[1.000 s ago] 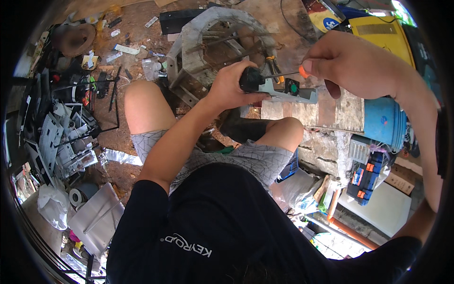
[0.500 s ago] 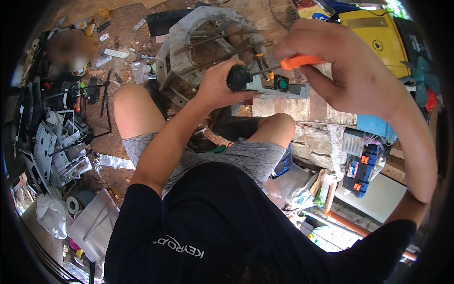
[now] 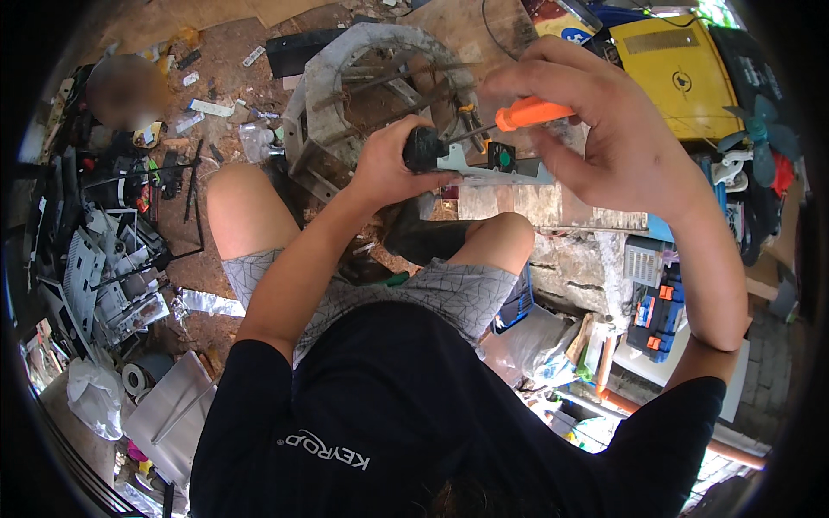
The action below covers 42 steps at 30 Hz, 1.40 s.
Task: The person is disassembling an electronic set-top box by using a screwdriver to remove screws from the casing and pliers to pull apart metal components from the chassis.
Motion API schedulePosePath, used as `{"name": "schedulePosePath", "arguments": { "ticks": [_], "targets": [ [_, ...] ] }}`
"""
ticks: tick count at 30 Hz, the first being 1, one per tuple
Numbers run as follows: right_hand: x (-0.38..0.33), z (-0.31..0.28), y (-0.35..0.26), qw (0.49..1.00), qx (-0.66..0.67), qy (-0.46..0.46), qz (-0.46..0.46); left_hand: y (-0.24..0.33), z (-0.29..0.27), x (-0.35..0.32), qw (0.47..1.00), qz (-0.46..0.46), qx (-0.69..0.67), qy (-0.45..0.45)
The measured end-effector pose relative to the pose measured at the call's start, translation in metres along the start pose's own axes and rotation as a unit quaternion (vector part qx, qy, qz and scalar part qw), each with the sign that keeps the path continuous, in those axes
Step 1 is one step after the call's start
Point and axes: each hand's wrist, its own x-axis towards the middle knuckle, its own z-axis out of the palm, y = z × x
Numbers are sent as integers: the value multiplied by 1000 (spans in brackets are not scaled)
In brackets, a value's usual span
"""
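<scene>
My left hand point(image 3: 386, 168) grips a black block-like part point(image 3: 422, 148) joined to a light grey metal bracket point(image 3: 509, 176). A small black fan point(image 3: 501, 156) with a green centre sits on the bracket. Its other details are too small to make out. My right hand point(image 3: 617, 129) is curled around the orange handle of a screwdriver point(image 3: 534, 113), the handle's end against the palm, with thumb and forefinger partly off it. The screwdriver's shaft points left and slightly down, and its tip meets the black part by my left hand.
A grey, many-sided metal frame point(image 3: 315, 82) stands beyond my left hand. Yellow case point(image 3: 661, 82) and a teal fan blade point(image 3: 760, 129) lie at far right. Metal scrap point(image 3: 112, 268) is heaped at left. An orange-latched black toolbox point(image 3: 658, 315) sits at lower right.
Both hands and the bracket have shifted slightly left. My right thumb and forefinger have spread farther from the screwdriver handle, and my right elbow has come inward.
</scene>
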Motion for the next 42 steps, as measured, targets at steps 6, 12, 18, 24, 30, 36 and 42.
{"name": "schedulePosePath", "arguments": {
  "ticks": [6, 12, 18, 24, 30, 36, 42],
  "targets": [
    [-3, 2, -6, 998, -51, 33, 1, -1, -1, 0, 999, 35, 17, 9],
    [-7, 0, -11, 990, -99, -8, 100, 0, -3, 0, 1000, 11, -10, 3],
    [-15, 7, -10, 992, -73, 68, 76, 0, -1, 0, 1000, 14, 0, 5],
    [-21, 14, -7, 976, -159, 149, 15, 1, -3, 1, 1000, 12, -8, 0],
    [-56, 22, -15, 913, -227, 327, 96, 0, -3, -1, 1000, -6, -8, -5],
    [-127, 142, -52, 928, -27, 248, 278, -4, 0, -4, 1000, 22, -11, 1],
    [-130, 214, -68, 849, 179, 311, 388, -22, 11, -19, 990, 51, -88, 101]
  ]
}}
